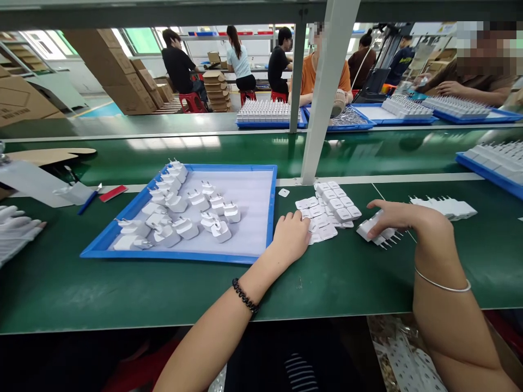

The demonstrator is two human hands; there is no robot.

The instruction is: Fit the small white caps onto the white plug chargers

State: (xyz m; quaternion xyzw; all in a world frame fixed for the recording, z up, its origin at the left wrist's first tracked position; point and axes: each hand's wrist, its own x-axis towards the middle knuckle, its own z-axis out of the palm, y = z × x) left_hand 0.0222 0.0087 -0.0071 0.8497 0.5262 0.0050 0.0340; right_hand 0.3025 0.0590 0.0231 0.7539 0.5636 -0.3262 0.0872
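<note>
My left hand (291, 237) rests on the green table, its fingers touching the near edge of a sheet of white stickers (329, 209) beside the blue tray (180, 253). My right hand (398, 215) grips a short row of white plug chargers (378, 231), prongs pointing toward me. Several loose white chargers (186, 209) lie in the tray's left half. Another row of chargers (445, 207) lies just right of my right hand.
A white post (322, 109) stands behind the stickers. A gloved hand (16, 226) of a co-worker lies at the far left. A blue pen (90, 198) and red card lie left of the tray. More blue trays of chargers (265, 114) and several seated people are beyond the belt.
</note>
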